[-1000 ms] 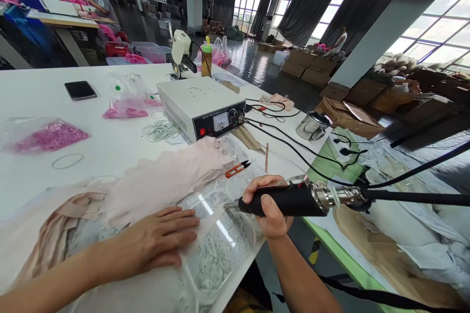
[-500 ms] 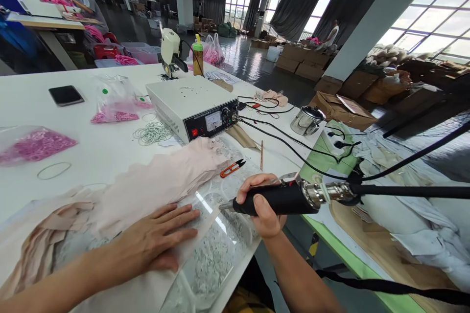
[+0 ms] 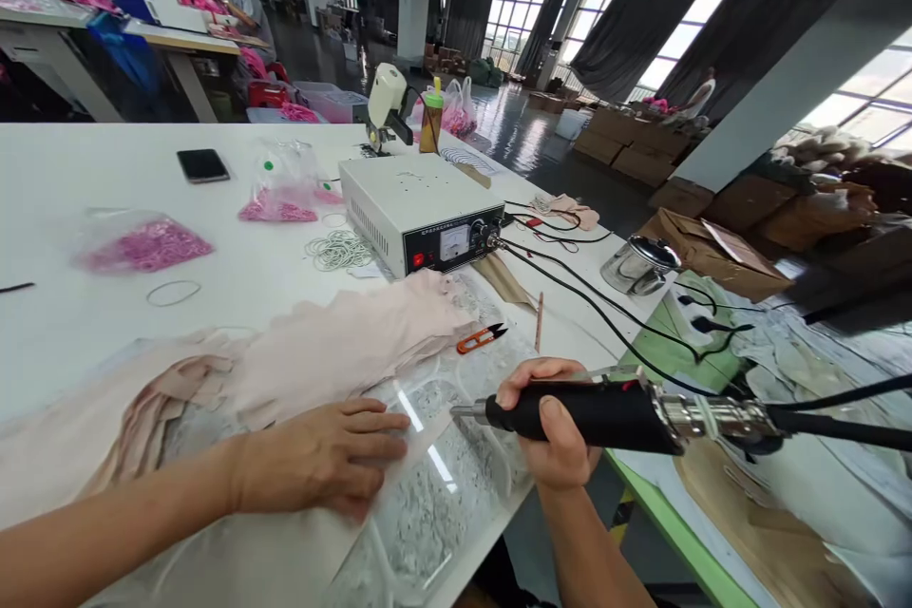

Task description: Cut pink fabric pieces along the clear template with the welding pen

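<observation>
My left hand (image 3: 324, 458) lies on pale pink fabric (image 3: 285, 541), its fingers stretched toward the right and slightly apart. Under the fabric's edge is a clear, glossy sheet (image 3: 420, 503) on the white table. My right hand (image 3: 560, 427) is wrapped round a black handheld tool (image 3: 591, 413) with a metal tip. That tip points left and is at the fabric's edge, a little right of my left fingertips; whether it touches is too small to tell. More pink fabric (image 3: 349, 328) is heaped behind my left hand. Orange snips (image 3: 482, 339) rest beyond the tool.
A white control box (image 3: 420, 209) with cables stands at the back. Around it are a bottle (image 3: 431, 119), a metal cup (image 3: 639, 264), pink bags (image 3: 153, 242), pale loops (image 3: 338, 250) and a phone (image 3: 203, 165). A person (image 3: 246, 5) sits at a sewing machine far left.
The camera view has turned, so the table items appear farther right. The fingers of my left hand are drawn closer together and more bent. My right hand still holds the tool near the fabric's edge.
</observation>
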A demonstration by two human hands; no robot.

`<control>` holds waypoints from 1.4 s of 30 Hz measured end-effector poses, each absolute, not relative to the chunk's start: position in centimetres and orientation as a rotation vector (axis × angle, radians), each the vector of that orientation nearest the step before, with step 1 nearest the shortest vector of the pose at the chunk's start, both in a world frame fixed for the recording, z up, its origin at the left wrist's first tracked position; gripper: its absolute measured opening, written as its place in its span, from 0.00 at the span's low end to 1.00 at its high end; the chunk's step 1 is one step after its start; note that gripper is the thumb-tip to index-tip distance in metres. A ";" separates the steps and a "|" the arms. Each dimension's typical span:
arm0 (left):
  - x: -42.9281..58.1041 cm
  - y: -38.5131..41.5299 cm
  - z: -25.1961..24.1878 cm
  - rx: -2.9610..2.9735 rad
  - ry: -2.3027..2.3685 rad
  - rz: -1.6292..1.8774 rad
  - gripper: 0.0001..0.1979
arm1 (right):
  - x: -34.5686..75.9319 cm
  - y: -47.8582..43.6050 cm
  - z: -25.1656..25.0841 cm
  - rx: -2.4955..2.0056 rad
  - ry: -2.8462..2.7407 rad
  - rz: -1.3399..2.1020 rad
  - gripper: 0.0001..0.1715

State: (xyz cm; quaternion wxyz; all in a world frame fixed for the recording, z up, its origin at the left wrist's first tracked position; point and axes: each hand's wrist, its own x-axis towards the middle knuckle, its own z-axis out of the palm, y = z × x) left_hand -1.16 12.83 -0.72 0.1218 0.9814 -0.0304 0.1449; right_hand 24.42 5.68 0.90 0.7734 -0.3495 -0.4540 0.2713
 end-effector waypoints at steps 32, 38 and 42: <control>1.4 14.3 0.9 2.698 -0.106 0.199 0.13 | 24.6 6.1 0.9 -0.798 -0.995 0.582 0.09; 1.5 14.4 0.4 2.690 -0.089 0.131 0.15 | 24.8 6.1 0.9 -0.798 -1.013 0.610 0.10; 1.4 14.3 0.0 2.652 -0.068 0.162 0.15 | 24.6 6.0 1.1 -0.806 -0.989 0.621 0.10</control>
